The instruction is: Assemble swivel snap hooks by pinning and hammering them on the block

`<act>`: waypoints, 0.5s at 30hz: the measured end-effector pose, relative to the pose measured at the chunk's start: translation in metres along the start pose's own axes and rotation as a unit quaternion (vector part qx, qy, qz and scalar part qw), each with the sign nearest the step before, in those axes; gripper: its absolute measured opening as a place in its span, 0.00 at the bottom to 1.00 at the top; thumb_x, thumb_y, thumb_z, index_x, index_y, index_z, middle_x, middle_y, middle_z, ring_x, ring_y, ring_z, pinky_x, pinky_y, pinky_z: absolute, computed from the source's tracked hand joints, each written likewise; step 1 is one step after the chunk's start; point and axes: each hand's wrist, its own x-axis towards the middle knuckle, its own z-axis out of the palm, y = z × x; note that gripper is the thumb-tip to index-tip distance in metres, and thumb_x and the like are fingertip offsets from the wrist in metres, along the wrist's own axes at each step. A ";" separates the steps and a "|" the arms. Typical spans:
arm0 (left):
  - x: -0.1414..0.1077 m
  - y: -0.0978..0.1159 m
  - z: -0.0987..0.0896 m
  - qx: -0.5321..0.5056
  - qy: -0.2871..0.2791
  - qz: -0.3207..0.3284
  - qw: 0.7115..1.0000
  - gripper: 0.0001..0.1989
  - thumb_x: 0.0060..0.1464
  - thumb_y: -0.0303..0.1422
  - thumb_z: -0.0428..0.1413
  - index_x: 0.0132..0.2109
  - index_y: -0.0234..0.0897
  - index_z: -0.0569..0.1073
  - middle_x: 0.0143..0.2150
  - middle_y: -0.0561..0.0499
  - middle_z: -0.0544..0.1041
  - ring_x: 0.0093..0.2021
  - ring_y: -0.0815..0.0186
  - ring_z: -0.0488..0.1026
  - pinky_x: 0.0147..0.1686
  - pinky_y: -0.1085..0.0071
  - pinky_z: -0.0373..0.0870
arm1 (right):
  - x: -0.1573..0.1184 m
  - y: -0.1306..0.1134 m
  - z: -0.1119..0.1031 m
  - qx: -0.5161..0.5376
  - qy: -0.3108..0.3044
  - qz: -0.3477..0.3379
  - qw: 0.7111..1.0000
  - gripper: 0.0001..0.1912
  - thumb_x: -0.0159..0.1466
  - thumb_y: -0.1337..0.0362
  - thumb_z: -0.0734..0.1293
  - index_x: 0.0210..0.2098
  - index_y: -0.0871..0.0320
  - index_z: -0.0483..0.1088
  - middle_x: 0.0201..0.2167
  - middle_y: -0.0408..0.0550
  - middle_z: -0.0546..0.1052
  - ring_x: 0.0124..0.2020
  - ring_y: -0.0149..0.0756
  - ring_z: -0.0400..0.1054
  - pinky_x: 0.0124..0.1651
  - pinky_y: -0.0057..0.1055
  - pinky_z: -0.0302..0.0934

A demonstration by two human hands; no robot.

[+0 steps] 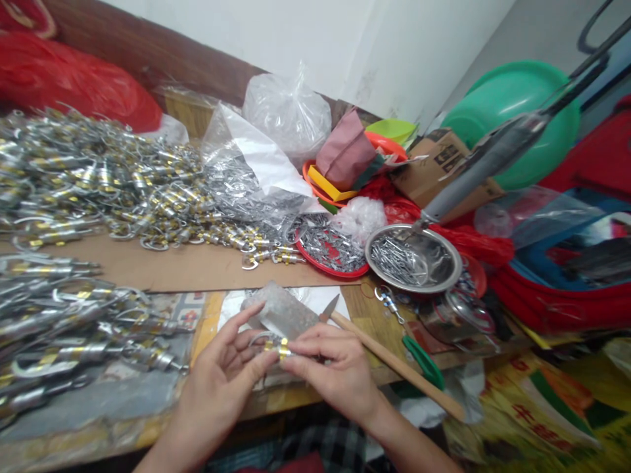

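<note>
A small silver-and-brass metal hook fitting is held in front of me, above the near edge of the table. My left hand grips its hooked end between thumb and fingers, with the index finger raised and stretched out. The thumb and fingers of my right hand pinch its other end, hiding part of it. Just behind my hands lies a grey metal block on white paper. A knife blade tip and a wooden handle lie to the right, near my right hand.
Similar hook fittings are heaped at the left, with more at the near left. A red plate of metal pieces and a steel bowl of pins stand behind. A grey-handled tool slants over the bowl. A green handle lies right.
</note>
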 end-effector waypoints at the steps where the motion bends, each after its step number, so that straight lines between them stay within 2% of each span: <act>1: 0.000 0.000 0.000 -0.008 -0.004 -0.003 1.000 0.32 0.42 0.34 0.60 0.55 0.41 0.59 0.32 0.53 0.76 0.36 0.66 0.73 0.37 0.74 0.70 | 0.005 0.002 -0.004 -0.003 -0.031 0.007 0.999 0.05 0.52 0.66 0.69 0.27 0.61 0.76 0.23 0.48 0.76 0.24 0.30 0.70 0.27 0.23 0.63; 2: 0.001 0.000 0.001 -0.014 -0.007 -0.006 1.000 0.32 0.43 0.34 0.59 0.55 0.41 0.58 0.31 0.53 0.75 0.35 0.66 0.73 0.37 0.73 0.70 | 0.012 0.006 -0.010 -0.023 -0.055 0.008 0.998 0.05 0.53 0.66 0.69 0.27 0.61 0.76 0.24 0.47 0.76 0.25 0.29 0.70 0.28 0.22 0.63; 4: 0.003 0.000 0.001 -0.024 -0.011 -0.002 1.000 0.33 0.43 0.33 0.59 0.56 0.41 0.57 0.30 0.53 0.75 0.34 0.66 0.74 0.36 0.73 0.70 | 0.034 0.019 -0.026 -0.153 -0.055 0.009 0.987 0.07 0.56 0.65 0.66 0.31 0.59 0.76 0.28 0.46 0.77 0.30 0.29 0.71 0.34 0.21 0.64; 5: 0.004 -0.001 0.001 -0.025 -0.011 0.003 1.000 0.33 0.43 0.33 0.59 0.56 0.41 0.56 0.30 0.53 0.75 0.33 0.66 0.74 0.36 0.72 0.70 | 0.047 0.028 -0.036 -0.247 -0.022 0.012 0.969 0.08 0.59 0.66 0.63 0.34 0.59 0.75 0.33 0.47 0.77 0.35 0.29 0.70 0.39 0.22 0.63; 6: 0.006 -0.001 0.001 -0.024 -0.012 0.006 1.000 0.34 0.43 0.32 0.59 0.57 0.40 0.54 0.29 0.53 0.75 0.32 0.66 0.74 0.35 0.72 0.70 | 0.062 0.039 -0.046 -0.366 0.012 0.034 0.930 0.12 0.62 0.68 0.59 0.40 0.56 0.72 0.38 0.45 0.76 0.41 0.29 0.68 0.44 0.23 0.61; 7: 0.007 -0.001 0.001 -0.022 -0.014 0.008 1.000 0.35 0.43 0.32 0.59 0.57 0.40 0.53 0.28 0.53 0.75 0.31 0.66 0.74 0.34 0.72 0.70 | 0.076 0.051 -0.056 -0.403 0.021 0.048 0.914 0.15 0.63 0.70 0.56 0.44 0.56 0.70 0.41 0.47 0.75 0.45 0.31 0.66 0.48 0.26 0.58; 8: 0.008 -0.001 0.001 -0.019 -0.018 0.007 1.000 0.36 0.43 0.32 0.59 0.57 0.39 0.52 0.27 0.54 0.75 0.30 0.66 0.74 0.33 0.72 0.70 | 0.090 0.063 -0.065 -0.422 0.021 0.059 0.905 0.17 0.62 0.72 0.56 0.47 0.56 0.68 0.43 0.50 0.74 0.48 0.35 0.64 0.49 0.29 0.57; 10: 0.010 -0.002 0.000 -0.019 -0.025 0.002 1.000 0.37 0.42 0.32 0.59 0.58 0.38 0.51 0.26 0.54 0.74 0.29 0.65 0.74 0.32 0.71 0.70 | 0.111 0.085 -0.079 -0.454 0.001 0.079 0.888 0.20 0.58 0.74 0.59 0.48 0.56 0.67 0.42 0.52 0.74 0.46 0.41 0.65 0.47 0.35 0.57; 12: 0.012 -0.004 0.000 -0.028 -0.028 0.000 0.999 0.37 0.42 0.31 0.59 0.58 0.39 0.50 0.25 0.56 0.73 0.28 0.64 0.74 0.31 0.69 0.70 | 0.125 0.100 -0.086 -0.470 -0.028 0.091 0.878 0.20 0.55 0.76 0.61 0.45 0.55 0.69 0.37 0.53 0.76 0.43 0.44 0.67 0.44 0.37 0.58; 15: 0.014 -0.007 -0.002 -0.046 -0.025 -0.001 0.999 0.38 0.41 0.31 0.59 0.58 0.41 0.50 0.24 0.57 0.71 0.27 0.64 0.73 0.30 0.66 0.70 | 0.134 0.109 -0.087 -0.474 -0.057 0.088 0.874 0.17 0.53 0.77 0.61 0.38 0.57 0.72 0.34 0.53 0.76 0.43 0.45 0.67 0.45 0.36 0.56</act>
